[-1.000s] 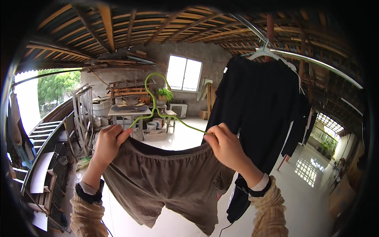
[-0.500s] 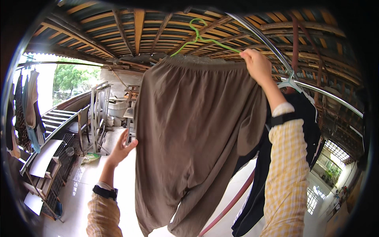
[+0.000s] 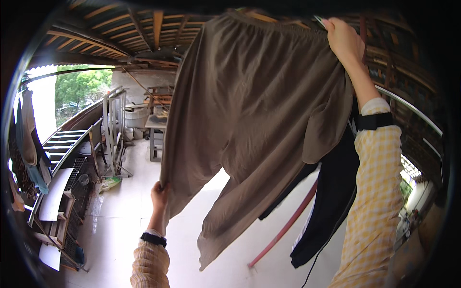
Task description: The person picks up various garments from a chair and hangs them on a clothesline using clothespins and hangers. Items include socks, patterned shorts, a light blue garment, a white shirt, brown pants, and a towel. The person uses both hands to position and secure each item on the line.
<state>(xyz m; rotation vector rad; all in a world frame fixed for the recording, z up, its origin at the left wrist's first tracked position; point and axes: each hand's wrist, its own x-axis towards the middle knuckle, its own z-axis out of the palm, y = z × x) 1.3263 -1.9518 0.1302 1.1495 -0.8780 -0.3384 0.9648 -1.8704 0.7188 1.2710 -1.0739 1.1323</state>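
Note:
Brown trousers [image 3: 259, 91] with a gathered elastic waistband hang spread out in front of me, tilted, one leg pulled toward the left. My right hand [image 3: 346, 42] is raised and closed at the right corner of the waistband, where the green hanger's arm meets the cloth. Almost all of that hanger is out of sight at the dark top edge. Lower down, my left hand [image 3: 159, 196] grips the outer edge of the left trouser leg, its fingers folded round the fabric.
Black trousers [image 3: 331, 187] hang behind on the right, near a metal rail [image 3: 413, 113] and a slanting red pole [image 3: 288, 230]. At left stand a rack with white boards [image 3: 55, 194], a ladder [image 3: 67, 139] and other hanging clothes [image 3: 29, 139]. A small table [image 3: 156, 122] is farther back.
My left hand has closed from open and taken hold of the trouser leg. The trousers and my right hand have shifted up and right in view, and the green hanger has nearly left the picture.

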